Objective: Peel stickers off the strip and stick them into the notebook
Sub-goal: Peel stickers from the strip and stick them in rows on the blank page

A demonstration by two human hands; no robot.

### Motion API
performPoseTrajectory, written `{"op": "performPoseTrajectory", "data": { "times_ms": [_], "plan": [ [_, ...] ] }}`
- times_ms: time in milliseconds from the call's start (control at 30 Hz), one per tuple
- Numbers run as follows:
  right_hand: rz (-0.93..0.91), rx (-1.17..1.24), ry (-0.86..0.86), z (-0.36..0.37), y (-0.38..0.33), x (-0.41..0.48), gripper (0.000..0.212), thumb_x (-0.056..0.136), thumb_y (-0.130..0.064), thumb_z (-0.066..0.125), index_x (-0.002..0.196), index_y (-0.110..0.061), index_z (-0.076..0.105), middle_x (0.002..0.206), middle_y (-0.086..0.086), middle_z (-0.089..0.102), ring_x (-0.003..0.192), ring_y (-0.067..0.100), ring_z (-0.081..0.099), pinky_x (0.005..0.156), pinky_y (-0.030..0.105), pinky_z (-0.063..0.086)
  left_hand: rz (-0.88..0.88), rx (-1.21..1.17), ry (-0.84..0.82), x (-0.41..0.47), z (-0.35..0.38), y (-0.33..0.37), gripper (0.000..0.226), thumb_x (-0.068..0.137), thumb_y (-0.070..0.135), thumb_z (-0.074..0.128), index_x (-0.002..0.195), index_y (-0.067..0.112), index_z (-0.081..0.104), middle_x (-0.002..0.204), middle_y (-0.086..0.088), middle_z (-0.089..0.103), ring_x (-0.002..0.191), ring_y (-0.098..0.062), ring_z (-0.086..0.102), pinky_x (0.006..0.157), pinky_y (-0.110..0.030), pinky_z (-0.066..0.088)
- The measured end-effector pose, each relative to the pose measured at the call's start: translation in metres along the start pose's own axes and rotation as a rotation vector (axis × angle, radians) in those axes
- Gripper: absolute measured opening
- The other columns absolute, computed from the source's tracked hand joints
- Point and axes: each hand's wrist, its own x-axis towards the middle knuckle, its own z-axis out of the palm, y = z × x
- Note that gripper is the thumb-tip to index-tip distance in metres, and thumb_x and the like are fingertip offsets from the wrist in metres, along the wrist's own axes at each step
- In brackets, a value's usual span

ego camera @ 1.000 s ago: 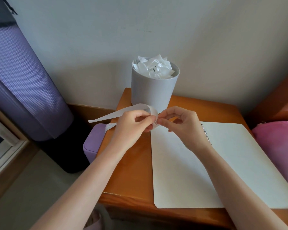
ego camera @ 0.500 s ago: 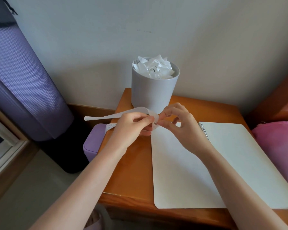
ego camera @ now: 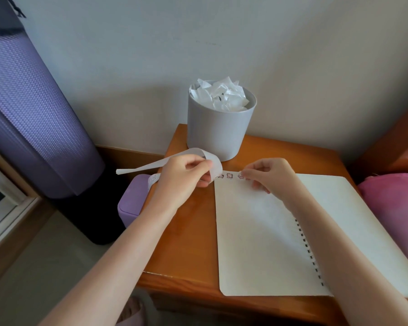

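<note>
1. A grey bin point(ego camera: 218, 135) stands upright at the desk's point(ego camera: 186, 231) back left corner, near the wall.
2. Crumpled white paper point(ego camera: 222, 95) fills the bin and rises above its rim.
3. A lilac box point(ego camera: 132, 205) sits just off the desk's left edge, lower than the top.
4. A purple rolled mat point(ego camera: 33, 114) stands further left, on the floor.
5. A pink cushion point(ego camera: 396, 208) lies beyond the desk's right edge.

The spiral-bound notebook point(ego camera: 257, 231) lies open and flat. Three small stickers point(ego camera: 229, 175) sit in a row at its left page's top edge. The white strip point(ego camera: 212, 164) curls just beyond its top-left corner.
</note>
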Motion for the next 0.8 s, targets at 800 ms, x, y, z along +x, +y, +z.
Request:
{"op": "performPoseTrajectory", "data": {
  "times_ms": [800],
  "plan": [
    [-0.034, -0.081, 0.084, 0.012, 0.009, 0.007, 0.003, 0.079, -0.014, 0.071, 0.077, -0.014, 0.072, 0.068, -0.001, 0.066, 0.054, 0.006, 0.049, 0.054, 0.025, 0.041, -0.018, 0.060, -0.008, 0.000, 0.002, -0.001, 0.013, 0.090, 0.022, 0.058, 0.094, 0.016, 0.069, 0.079, 0.001, 0.069, 0.076, -0.016, 0.069, 0.074, -0.027, 0.058]
  ]
}}
